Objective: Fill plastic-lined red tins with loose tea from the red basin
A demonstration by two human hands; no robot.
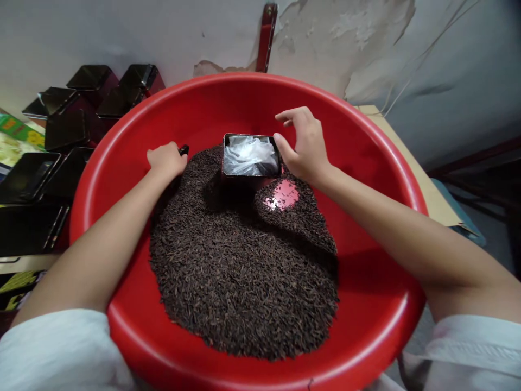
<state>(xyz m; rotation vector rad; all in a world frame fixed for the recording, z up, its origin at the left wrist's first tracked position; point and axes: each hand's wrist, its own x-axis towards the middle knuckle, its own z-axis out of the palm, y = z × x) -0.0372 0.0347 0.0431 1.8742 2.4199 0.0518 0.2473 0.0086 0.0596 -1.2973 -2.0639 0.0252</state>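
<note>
A big red plastic basin [366,146] holds a heap of dark loose tea leaves [240,271]. Standing in the heap near its far edge is a small open rectangular tin [250,157] lined with a clear plastic bag. My right hand [303,146] holds the tin's right rim with thumb and fingers. My left hand [165,160] is closed round a small black thing, of which only the tip [184,149] shows, at the left edge of the heap. A patch of bare red basin shows through the leaves just right of the tin.
Several black and dark red tins with lids [77,119] are stacked to the left of the basin. A peeling wall rises behind. A brown cardboard sheet [427,184] lies at the right, with a dark red handle [266,35] leaning on the wall.
</note>
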